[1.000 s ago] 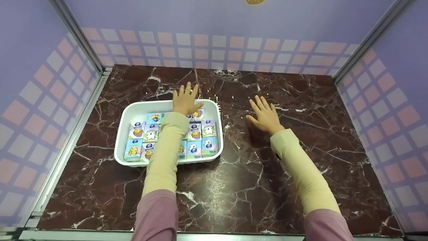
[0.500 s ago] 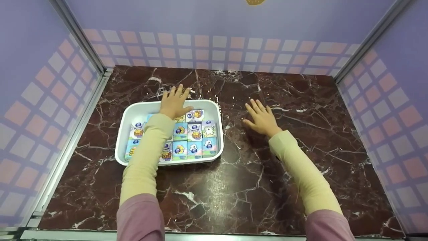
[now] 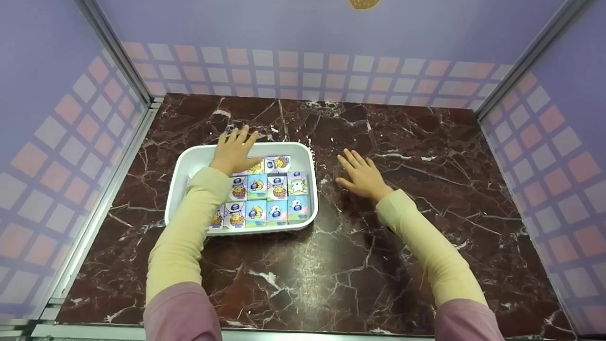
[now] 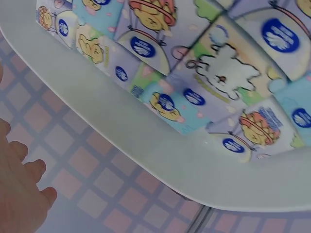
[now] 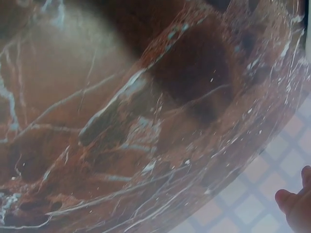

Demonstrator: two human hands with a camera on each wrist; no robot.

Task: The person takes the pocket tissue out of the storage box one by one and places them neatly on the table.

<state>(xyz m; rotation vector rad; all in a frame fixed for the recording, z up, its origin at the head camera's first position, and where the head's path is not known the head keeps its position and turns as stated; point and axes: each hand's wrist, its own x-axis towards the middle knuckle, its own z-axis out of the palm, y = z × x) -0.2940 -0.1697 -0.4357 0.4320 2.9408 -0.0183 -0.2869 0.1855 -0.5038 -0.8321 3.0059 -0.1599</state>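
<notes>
A white plastic tub [image 3: 312,189] stands left of centre in the head view, holding rows of small cartoon-printed packs [image 3: 256,212]. My left hand [image 3: 232,154] is spread above the tub's back left part, fingers reaching past the far rim and gripping nothing. Its forearm hides the tub's left side. In the left wrist view, fingertips of the left hand [image 4: 22,189] show beside the tub wall [image 4: 131,141], apart from the packs [image 4: 223,73]. Right of the tub, my right hand [image 3: 362,176] hovers over the table with fingers extended and holds nothing.
The dark red marble-patterned table [image 3: 303,279] carries small white specks behind the tub. Purple walls with pink and white checks [image 3: 312,76] enclose it at the back and both sides. Metal rails [image 3: 113,66] run along the corners.
My left hand has moved left across the tub, uncovering packs in its middle and right. The right hand has drifted slightly left and nearer to me. The tub stays in place.
</notes>
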